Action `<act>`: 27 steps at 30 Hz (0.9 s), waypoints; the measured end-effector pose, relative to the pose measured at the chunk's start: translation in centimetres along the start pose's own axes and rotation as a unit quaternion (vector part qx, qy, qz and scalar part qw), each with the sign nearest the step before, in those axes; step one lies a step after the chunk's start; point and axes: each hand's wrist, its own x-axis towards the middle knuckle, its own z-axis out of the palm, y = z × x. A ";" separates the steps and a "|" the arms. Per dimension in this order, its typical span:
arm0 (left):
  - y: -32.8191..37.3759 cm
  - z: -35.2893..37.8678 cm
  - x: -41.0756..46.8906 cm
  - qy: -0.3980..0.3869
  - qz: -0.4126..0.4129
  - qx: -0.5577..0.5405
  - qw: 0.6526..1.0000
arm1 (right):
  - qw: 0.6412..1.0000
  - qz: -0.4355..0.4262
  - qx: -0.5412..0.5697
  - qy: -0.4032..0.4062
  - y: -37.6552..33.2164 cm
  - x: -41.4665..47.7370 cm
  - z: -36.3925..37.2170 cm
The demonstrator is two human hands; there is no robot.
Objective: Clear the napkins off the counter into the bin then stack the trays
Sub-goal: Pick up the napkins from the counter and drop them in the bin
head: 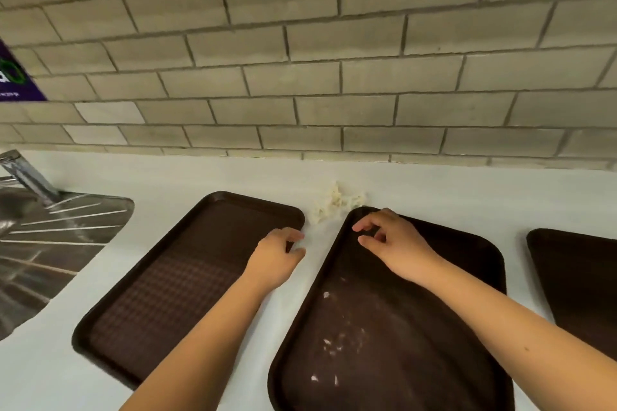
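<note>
Both my arms reach forward. My left hand hovers loosely curled and empty by the left tray's far corner; my right hand, also slack-fingered and empty, is over the middle tray. A crumpled white napkin lies on the surface just beyond both hands, between those trays' far corners.

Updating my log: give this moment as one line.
napkin: on counter | left hand: open | right hand: open, over middle tray | stacking: not begun

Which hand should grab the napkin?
Right, narrowly: the right hand hangs over the middle tray, fingers parted toward the napkin just beyond its corner. The left hand, loosely curled by the left tray, is nearly as close.
</note>
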 end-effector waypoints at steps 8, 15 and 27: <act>0.5 2.9 11.3 -0.037 0.045 0.209 0.976 | 0.999 0.040 0.004 0.016 3.2 3.3 1.1; -1.3 5.6 13.0 0.003 0.098 0.285 0.953 | 0.997 0.065 0.008 0.030 4.9 4.0 1.4; 2.2 5.3 4.2 -0.011 0.029 -0.360 0.933 | 0.916 0.171 0.363 -0.002 0.9 4.7 5.3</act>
